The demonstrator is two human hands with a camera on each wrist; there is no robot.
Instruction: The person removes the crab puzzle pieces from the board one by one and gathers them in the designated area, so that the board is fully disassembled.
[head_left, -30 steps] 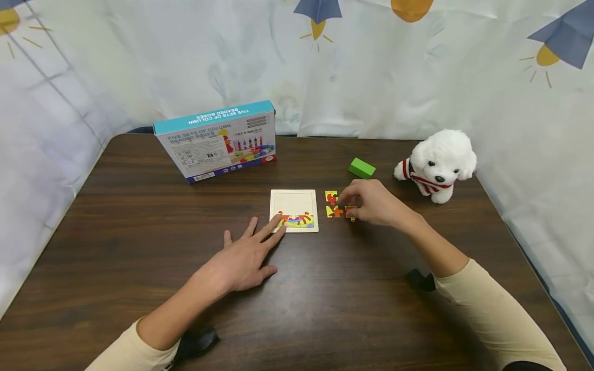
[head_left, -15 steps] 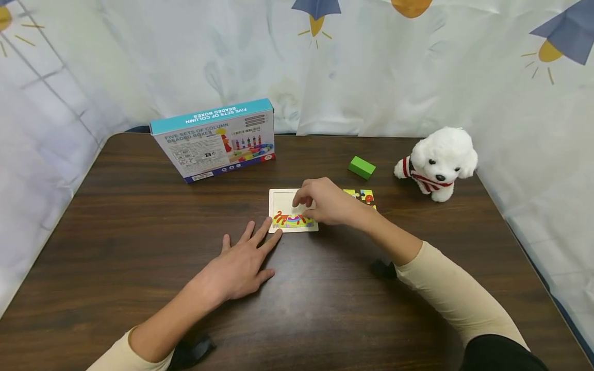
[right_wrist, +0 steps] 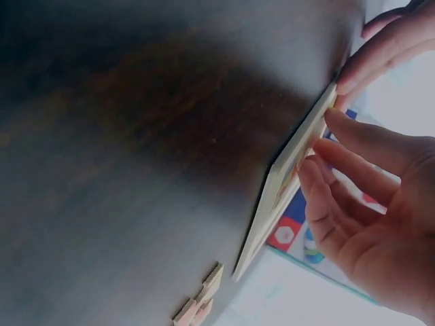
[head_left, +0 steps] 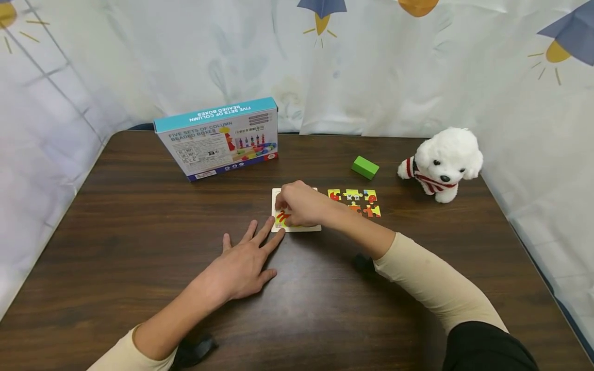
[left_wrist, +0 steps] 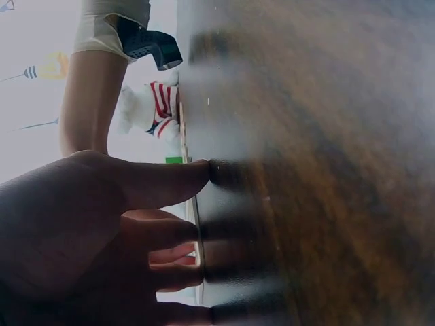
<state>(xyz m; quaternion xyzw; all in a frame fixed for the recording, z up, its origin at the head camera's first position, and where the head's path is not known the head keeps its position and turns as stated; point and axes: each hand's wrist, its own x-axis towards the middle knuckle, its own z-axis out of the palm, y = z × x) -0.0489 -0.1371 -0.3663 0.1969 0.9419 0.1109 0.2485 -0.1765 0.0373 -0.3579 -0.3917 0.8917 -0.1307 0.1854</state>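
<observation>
A small pale wooden puzzle tray [head_left: 306, 229] lies mid-table, its near strip filled with bright red and yellow picture pieces. My left hand [head_left: 243, 268] rests spread on the table, fingertips touching the tray's near left corner. Over the tray, my right hand [head_left: 303, 203] bends its fingers down and pinches a puzzle piece, mostly hidden by the hand. The right wrist view shows the right thumb and fingertips [right_wrist: 338, 121] close together at the tray. Just right of the tray lie several loose puzzle pieces [head_left: 369, 196], some partly behind the right forearm.
A bead-toy box [head_left: 218, 141] stands at the back left. A green block [head_left: 365, 167] lies behind the loose pieces, and a white plush dog [head_left: 447, 165] sits at the right. Curtain-like patterned cloth [head_left: 371, 77] hangs behind the table.
My right hand has moved left from the loose pieces to the tray, carrying a piece, then slightly further left over it. My left hand has stayed at the tray's corner.
</observation>
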